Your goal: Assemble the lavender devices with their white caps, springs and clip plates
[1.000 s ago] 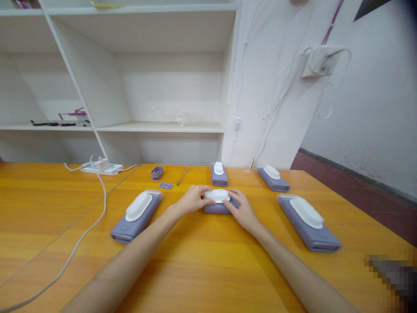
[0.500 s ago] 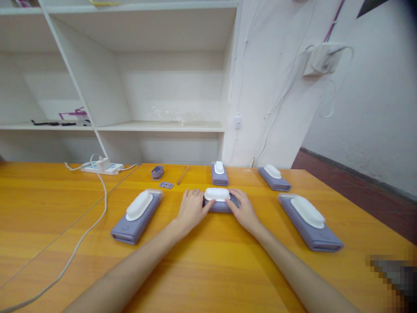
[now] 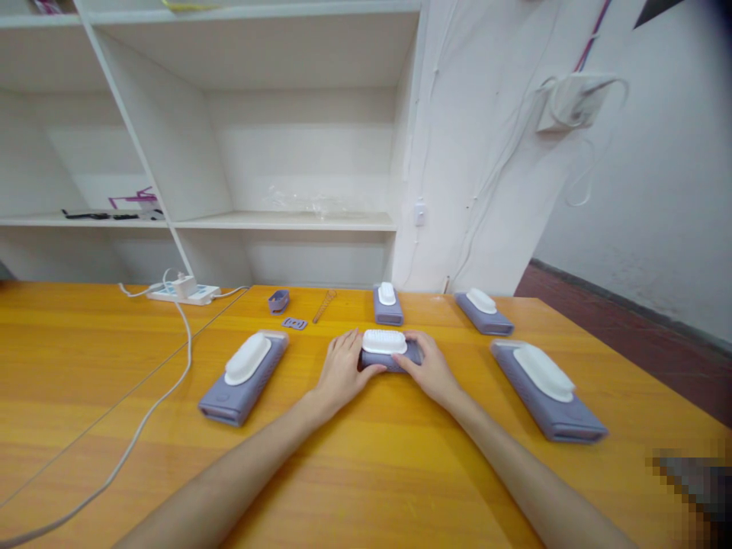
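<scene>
In the middle of the table lies a flat purple-grey box, its long side towards me. On top of it sits a white oval piece with a bumpy, bristle-like upper face. My left hand grips the box's left end, thumb along the front side. At the right end, my right hand has its fingers round the far side and its thumb on the top front, near the white piece. The fingers partly hide both ends of the box.
Similar boxes with white ovals stand around: near left, near right, far middle and far right. Behind my left hand lie a purple ring-shaped part, a flat plate with holes and a spring. A power strip trails a white cable.
My left thumb has slid down from the white piece to the box's front side. My right hand keeps its grip. The whole view has shifted slightly.
</scene>
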Demonstrator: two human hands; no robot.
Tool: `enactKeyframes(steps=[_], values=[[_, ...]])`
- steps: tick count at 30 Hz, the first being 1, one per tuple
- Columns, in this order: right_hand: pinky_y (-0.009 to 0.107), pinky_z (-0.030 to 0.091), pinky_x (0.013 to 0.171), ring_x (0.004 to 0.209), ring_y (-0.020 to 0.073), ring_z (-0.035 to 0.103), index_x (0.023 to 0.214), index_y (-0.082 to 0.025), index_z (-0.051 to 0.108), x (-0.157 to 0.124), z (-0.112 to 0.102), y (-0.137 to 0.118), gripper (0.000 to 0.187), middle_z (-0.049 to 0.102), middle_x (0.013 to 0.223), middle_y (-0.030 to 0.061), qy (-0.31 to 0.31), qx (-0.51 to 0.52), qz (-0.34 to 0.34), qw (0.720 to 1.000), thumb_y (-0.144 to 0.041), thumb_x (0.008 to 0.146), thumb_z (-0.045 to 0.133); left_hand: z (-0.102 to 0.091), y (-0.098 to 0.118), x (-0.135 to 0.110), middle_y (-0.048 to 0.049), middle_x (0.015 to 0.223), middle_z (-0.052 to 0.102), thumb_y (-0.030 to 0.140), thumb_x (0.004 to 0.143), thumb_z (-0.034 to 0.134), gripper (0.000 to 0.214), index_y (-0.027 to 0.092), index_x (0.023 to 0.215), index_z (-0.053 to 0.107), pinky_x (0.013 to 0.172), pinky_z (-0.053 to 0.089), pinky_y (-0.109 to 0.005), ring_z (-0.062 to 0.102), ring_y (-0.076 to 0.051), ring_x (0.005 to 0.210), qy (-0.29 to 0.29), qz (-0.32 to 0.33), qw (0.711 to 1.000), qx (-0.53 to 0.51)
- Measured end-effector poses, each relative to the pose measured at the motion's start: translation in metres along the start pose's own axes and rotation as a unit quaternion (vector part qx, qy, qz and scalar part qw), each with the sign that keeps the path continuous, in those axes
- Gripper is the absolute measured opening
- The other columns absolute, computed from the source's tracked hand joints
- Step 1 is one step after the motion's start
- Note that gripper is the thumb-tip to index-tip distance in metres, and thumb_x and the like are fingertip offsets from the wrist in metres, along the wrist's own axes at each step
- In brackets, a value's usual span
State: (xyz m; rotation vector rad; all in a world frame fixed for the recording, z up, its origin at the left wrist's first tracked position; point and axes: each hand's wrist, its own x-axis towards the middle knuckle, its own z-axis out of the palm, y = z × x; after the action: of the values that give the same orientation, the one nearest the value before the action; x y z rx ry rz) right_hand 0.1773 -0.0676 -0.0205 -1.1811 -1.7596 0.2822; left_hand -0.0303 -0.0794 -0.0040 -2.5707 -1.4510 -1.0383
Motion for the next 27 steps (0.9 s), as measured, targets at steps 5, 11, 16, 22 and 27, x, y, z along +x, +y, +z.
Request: enactKeyframes(steps=[5, 11, 16, 22, 27], values=[[0.040, 0.037, 0.093, 0.103, 0.0237, 0.050, 0.106, -0.021, 0.058, 0.002, 0.000, -0.004, 0.039, 0.057, 0.107, 0.0071, -0.006, -0.016, -0.012, 1.000, -0.042, 0.074, 0.062, 0.006, -0.003, -0.001, -0.0131, 0.132, 0.045, 0.049, 0.079, 0.053, 0.059, 0.017, 0.127, 0.041, 0.102, 0.031, -0.042, 0.039, -0.025, 0.123, -0.004, 0.024, 0.999, -0.023], [0.039, 0.038, 0.094, 0.102, 0.0236, 0.051, 0.101, -0.019, 0.061, 0.002, 0.002, -0.004, 0.037, 0.057, 0.105, 0.0076, 0.004, -0.031, 0.010, 0.999, -0.043, 0.073, 0.062, 0.006, 0.009, -0.003, -0.0138, 0.128, 0.050, 0.051, 0.074, 0.058, 0.059, 0.018, 0.121, 0.047, 0.103, 0.027, -0.047, 0.042, -0.028, 0.120, 0.027, -0.040, 0.999, 0.022], [0.040, 0.035, 0.098, 0.110, 0.0252, 0.047, 0.115, -0.019, 0.054, 0.000, 0.000, -0.006, 0.058, 0.053, 0.115, 0.0091, -0.014, -0.040, 0.020, 0.999, -0.047, 0.066, 0.068, 0.006, 0.013, -0.003, -0.0128, 0.121, 0.055, 0.051, 0.067, 0.066, 0.053, 0.019, 0.109, 0.056, 0.099, 0.031, -0.047, 0.046, -0.029, 0.115, 0.057, -0.081, 0.995, 0.010], [0.037, 0.035, 0.099, 0.111, 0.0239, 0.046, 0.116, -0.019, 0.051, -0.002, -0.002, -0.009, 0.067, 0.046, 0.119, 0.0078, -0.068, -0.023, 0.022, 0.997, -0.041, 0.058, 0.075, 0.012, 0.001, 0.001, -0.0123, 0.121, 0.054, 0.038, 0.058, 0.076, 0.047, 0.017, 0.097, 0.059, 0.097, 0.037, -0.042, 0.048, -0.027, 0.115, 0.062, -0.104, 0.984, -0.128], [0.037, 0.035, 0.099, 0.108, 0.0229, 0.047, 0.114, -0.020, 0.052, -0.002, -0.001, -0.007, 0.064, 0.046, 0.115, 0.0063, -0.053, -0.024, 0.029, 0.998, -0.031, 0.056, 0.075, 0.013, -0.004, 0.002, -0.0148, 0.130, 0.047, 0.032, 0.058, 0.076, 0.049, 0.017, 0.101, 0.058, 0.101, 0.033, -0.044, 0.041, -0.027, 0.123, 0.042, -0.097, 0.973, -0.204]])
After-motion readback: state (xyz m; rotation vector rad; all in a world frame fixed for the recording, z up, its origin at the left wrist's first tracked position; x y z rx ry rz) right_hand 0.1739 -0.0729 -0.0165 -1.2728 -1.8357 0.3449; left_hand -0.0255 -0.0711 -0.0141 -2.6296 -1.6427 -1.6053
